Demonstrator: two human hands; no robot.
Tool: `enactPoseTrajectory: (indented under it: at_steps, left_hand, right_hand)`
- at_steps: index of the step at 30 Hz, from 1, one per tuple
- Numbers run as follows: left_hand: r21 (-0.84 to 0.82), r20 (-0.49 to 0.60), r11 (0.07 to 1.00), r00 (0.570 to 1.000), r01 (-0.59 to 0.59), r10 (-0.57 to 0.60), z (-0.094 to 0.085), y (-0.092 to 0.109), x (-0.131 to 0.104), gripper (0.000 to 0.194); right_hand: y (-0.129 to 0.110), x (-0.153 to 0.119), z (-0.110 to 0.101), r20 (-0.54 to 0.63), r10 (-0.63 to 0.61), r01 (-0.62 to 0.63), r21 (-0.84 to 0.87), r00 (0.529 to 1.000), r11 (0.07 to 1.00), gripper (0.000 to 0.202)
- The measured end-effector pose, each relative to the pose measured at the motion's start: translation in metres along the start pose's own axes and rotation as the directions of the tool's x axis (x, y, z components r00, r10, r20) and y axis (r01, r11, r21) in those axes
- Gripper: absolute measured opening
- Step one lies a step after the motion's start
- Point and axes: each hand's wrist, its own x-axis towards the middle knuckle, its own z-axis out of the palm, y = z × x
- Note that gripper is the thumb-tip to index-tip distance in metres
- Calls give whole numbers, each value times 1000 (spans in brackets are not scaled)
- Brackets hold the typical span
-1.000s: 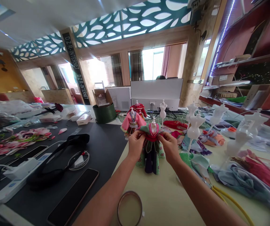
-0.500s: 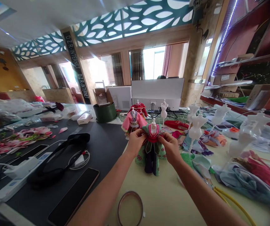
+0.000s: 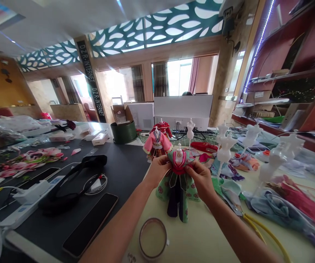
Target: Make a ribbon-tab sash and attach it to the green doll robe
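A small doll dress form wears a green floral outfit (image 3: 179,182) with a red waistband, pink beaded collar and dark trousers. My left hand (image 3: 158,170) pinches the garment at its left side, near the waist. On the other side my right hand (image 3: 199,176) pinches the cloth by the waistband, thumb and finger together. Just behind stands another mini form in a pink robe (image 3: 157,141), with a red outfit (image 3: 162,128) on a form farther back. The stand under the green outfit is hidden by its cloth.
Several bare white mini mannequins (image 3: 225,148) stand at the right among fabric pieces (image 3: 278,206). Yellow-handled scissors (image 3: 267,233) and a roll of tape (image 3: 153,238) lie in front. To the left are a phone (image 3: 90,224), a black strap (image 3: 64,197) and a power strip (image 3: 33,202).
Both hands and the green outfit have come slightly lower and closer in view. My fingers still grip the garment's two sides near the waist. The camera has shifted a little.
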Motion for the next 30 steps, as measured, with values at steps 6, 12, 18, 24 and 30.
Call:
enactPoseTrajectory:
  at_steps: [6,12,18,24,30]
  left_hand:
    - [-26,83,999,996,30,-28,1,-2,-14,33]
    - [-52,181,996,981,77,-66,5,-4,-20,28]
    - [-88,269,985,956,146,-118,9,0,-26,32]
    - [-145,298,975,947,170,-120,10,1,-31,25]
    - [-175,286,970,952,169,-114,9,0,-32,21]
  right_hand:
    - [-9,-20,-7,8,-91,91,-149,996,985,14]
    - [-19,-47,-3,-24,-291,263,-361,957,895,18]
    - [-21,-65,1,23,-465,415,-491,885,766,16]
    - [-17,-74,0,116,-544,517,-524,831,677,15]
    - [-18,-74,-4,163,-560,553,-520,812,651,14]
